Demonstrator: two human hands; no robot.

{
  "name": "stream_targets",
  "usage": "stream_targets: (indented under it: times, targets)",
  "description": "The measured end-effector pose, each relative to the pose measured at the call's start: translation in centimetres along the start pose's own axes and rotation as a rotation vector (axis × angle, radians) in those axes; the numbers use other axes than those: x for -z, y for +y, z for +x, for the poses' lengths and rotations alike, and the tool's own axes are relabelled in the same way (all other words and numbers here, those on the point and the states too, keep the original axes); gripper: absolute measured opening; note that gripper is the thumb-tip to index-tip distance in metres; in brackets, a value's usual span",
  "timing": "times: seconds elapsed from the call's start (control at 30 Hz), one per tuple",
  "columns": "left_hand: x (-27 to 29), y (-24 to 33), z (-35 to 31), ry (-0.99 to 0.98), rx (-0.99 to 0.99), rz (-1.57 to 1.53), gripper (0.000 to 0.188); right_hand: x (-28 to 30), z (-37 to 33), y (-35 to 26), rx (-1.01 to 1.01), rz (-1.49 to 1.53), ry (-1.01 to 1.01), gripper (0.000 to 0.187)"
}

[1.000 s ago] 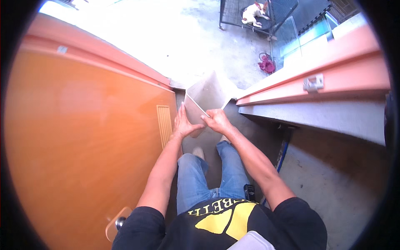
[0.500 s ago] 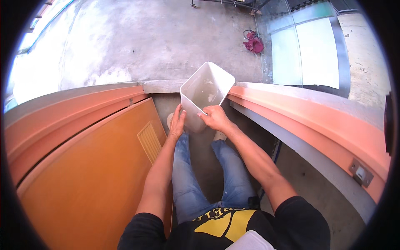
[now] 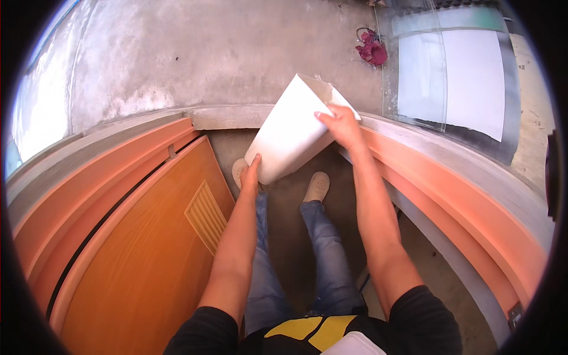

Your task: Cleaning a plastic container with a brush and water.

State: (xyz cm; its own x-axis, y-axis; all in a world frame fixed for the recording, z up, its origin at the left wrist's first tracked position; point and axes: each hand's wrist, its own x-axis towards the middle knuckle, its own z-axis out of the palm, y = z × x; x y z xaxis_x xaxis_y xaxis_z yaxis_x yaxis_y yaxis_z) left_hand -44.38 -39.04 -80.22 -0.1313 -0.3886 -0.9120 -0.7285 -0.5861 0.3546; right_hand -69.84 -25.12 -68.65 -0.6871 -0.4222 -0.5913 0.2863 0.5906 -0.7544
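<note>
A white rectangular bin [image 3: 296, 124] is tipped forward over the raised doorway sill, its open mouth facing away from me to the far right. My right hand [image 3: 343, 126] is closed on the bin's side close to the rim. Low on the bin, near its base, my left hand [image 3: 251, 173] grips the left edge, the thumb on the outer wall and the other fingers hidden. Only a small strip of the greyish inside shows past the rim. Whether anything runs out of it I cannot make out.
An orange-brown door [image 3: 142, 248] with a slatted vent stands at my left. A salmon-coloured frame [image 3: 444, 177] runs along the right. Past the concrete sill [image 3: 231, 117] lie a crumpled dark pink thing [image 3: 373, 52] and glass panels [image 3: 420, 77] against white sheets. My pale clogs [image 3: 318, 186] are below.
The bin has gone from nearly upright to tipped away toward the far right. My right hand has moved up and forward with the rim, while my left hand is now at the base.
</note>
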Motion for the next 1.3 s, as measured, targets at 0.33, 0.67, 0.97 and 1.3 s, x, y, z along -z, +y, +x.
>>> stream_targets:
  times: [0.33,0.67,0.97,1.3]
  targets:
    - [0.5,3.9,-1.8,-0.055,0.154,0.014,0.075,2.4,6.7,-0.8,-0.056,0.011,0.083,0.043]
    - [-2.0,1.8,-3.5,-0.108,0.251,0.008,0.075,4.5,7.4,-0.1,-0.004,-0.201,0.191,0.033]
    - [-2.7,-1.3,-1.3,-0.315,0.203,-0.227,0.064,3.7,2.0,-4.1,0.114,-0.122,0.269,0.022]
    - [-0.3,-2.2,0.6,-0.424,0.158,-0.549,0.025,-1.2,-5.0,-10.2,0.581,-0.348,0.189,0.014]
